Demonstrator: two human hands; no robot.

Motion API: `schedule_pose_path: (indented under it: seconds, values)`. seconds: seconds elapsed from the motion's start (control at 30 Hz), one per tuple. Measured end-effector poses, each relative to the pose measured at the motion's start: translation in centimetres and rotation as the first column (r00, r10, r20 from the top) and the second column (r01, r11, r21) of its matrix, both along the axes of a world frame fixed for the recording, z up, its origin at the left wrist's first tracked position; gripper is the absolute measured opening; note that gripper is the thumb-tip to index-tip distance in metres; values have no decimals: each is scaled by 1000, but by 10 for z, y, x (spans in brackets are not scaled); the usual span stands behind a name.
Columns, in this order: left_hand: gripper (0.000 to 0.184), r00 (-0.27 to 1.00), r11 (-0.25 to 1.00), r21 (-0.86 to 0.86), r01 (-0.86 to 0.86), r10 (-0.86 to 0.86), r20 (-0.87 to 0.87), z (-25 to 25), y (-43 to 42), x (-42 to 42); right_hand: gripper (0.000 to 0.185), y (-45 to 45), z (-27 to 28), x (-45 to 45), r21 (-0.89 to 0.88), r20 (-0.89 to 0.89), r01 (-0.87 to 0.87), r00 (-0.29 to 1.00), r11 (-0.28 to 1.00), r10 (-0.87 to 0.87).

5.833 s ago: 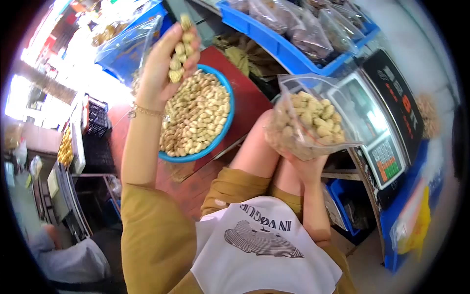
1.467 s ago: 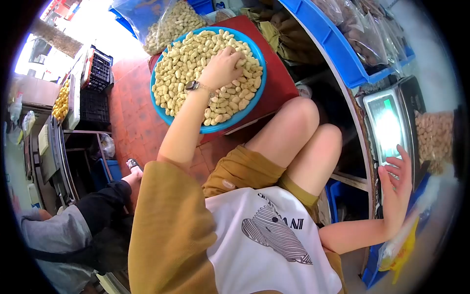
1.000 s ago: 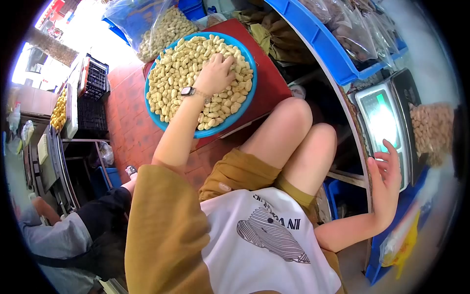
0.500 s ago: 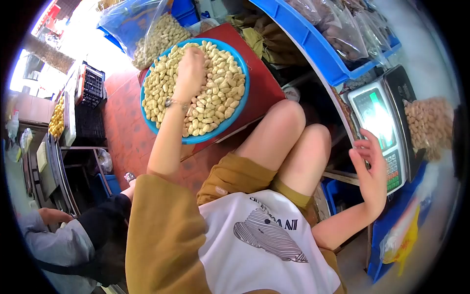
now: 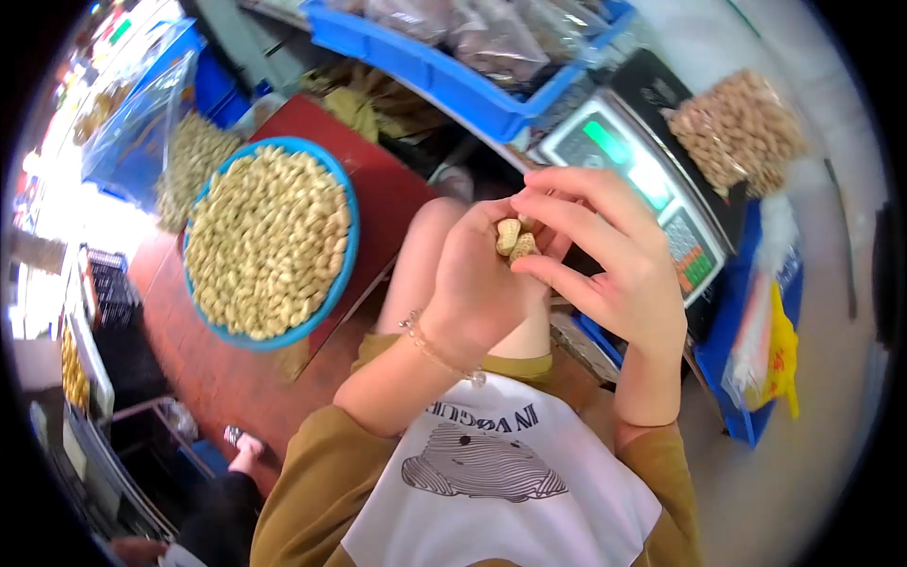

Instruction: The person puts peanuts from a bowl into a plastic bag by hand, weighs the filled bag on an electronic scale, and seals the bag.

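Note:
My left hand point(image 5: 482, 274), a bracelet on its wrist, is cupped in front of my lap and holds a few unshelled peanuts point(image 5: 510, 236). My right hand point(image 5: 605, 250) hovers over that palm, fingers curved and apart from the thumb. Its thumb tip is close to the peanuts; whether it touches them I cannot tell. To the left, a round blue basin point(image 5: 351, 227) is filled with more peanuts point(image 5: 269, 246) in their shells.
The basin rests on a red surface point(image 5: 378, 184). On the right stand a lit digital scale point(image 5: 652, 184) and a plastic bag of nuts point(image 5: 737, 132). A blue tray point(image 5: 416, 71) holds bagged goods at the back. Another person's foot point(image 5: 248, 442) shows at lower left.
My left hand has left the basin and come to my lap with peanuts in it. My right hand has moved from beside the scale to meet it. The view has turned right.

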State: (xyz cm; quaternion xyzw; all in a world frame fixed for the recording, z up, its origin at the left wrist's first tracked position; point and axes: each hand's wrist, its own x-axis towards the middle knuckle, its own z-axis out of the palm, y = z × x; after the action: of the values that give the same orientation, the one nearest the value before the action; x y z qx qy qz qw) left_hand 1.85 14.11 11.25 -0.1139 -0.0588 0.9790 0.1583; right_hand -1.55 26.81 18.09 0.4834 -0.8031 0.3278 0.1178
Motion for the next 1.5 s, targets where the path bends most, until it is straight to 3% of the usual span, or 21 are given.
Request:
schedule_pose_path:
  seconds: [0.1, 0.2, 0.33, 0.37, 0.43, 0.6, 0.7, 0.8, 0.83, 0.93, 0.97, 1.0, 1.1, 1.2, 1.3, 1.4, 1.5]
  values:
    - [44, 982, 995, -76, 59, -71, -174, 9, 32, -15, 38, 34, 11, -2, 148, -33, 101, 995, 984, -98]
    - [46, 950, 982, -3, 189, -184, -252, 34, 53, -31, 39, 60, 28, 3, 198, -8, 144, 989, 969, -146]
    - [47, 906, 950, -41, 309, -307, -291, 55, 87, -46, 42, 80, 55, 6, 183, 30, 264, 961, 947, -273]
    - [39, 921, 955, -98, 280, -296, -252, 50, 97, -51, 38, 84, 60, 4, 162, 72, 279, 953, 947, -293]
    - [35, 919, 948, -104, 299, -316, -235, 61, 106, -55, 30, 95, 72, -2, 214, 30, 315, 944, 925, -328]
    - [42, 919, 937, -67, 342, -348, -183, 67, 126, -73, 20, 116, 82, -20, 338, -149, 312, 949, 888, -277]
    - [45, 924, 931, -84, 354, -362, -119, 71, 129, -77, 17, 120, 78, -21, 283, -2, 310, 946, 908, -323]
    - [38, 808, 876, 182, 446, -307, -502, 34, 136, -90, 16, 126, 90, -31, 325, 242, 230, 917, 917, -316]
    - [37, 799, 879, 198, 433, -273, -537, 27, 139, -92, 16, 131, 91, -38, 307, 300, 198, 908, 931, -292]
    - [39, 971, 973, -139, 186, -204, -125, 76, 146, -84, 13, 140, 104, -51, 223, 444, 275, 826, 935, -349]
    - [43, 981, 981, -108, 161, -171, -91, 82, 150, -86, 13, 148, 108, -62, 142, 434, 256, 852, 956, -292]
    - [44, 983, 985, -87, 151, -159, -90, 84, 152, -87, 13, 152, 126, -68, 71, 480, 273, 834, 959, -273]
    - [46, 990, 991, -59, 119, -123, -70, 91, 157, -94, 21, 176, 170, -103, -23, 208, 485, 857, 874, -471]
    - [46, 990, 989, -84, 119, -125, -70, 89, 168, -96, 27, 192, 198, -138, 271, 71, 657, 716, 704, -695]
    - [46, 986, 986, -75, 146, -152, -68, 89, 179, -90, 33, 196, 194, -157, 336, 100, 696, 643, 634, -759]
    - [46, 976, 978, -52, 200, -203, -73, 84, 189, -83, 35, 200, 198, -156, 140, 115, 742, 646, 656, -755]
    - [46, 959, 961, -34, 273, -275, -76, 79, 196, -77, 33, 200, 199, -134, -17, -2, 716, 698, 698, -716]
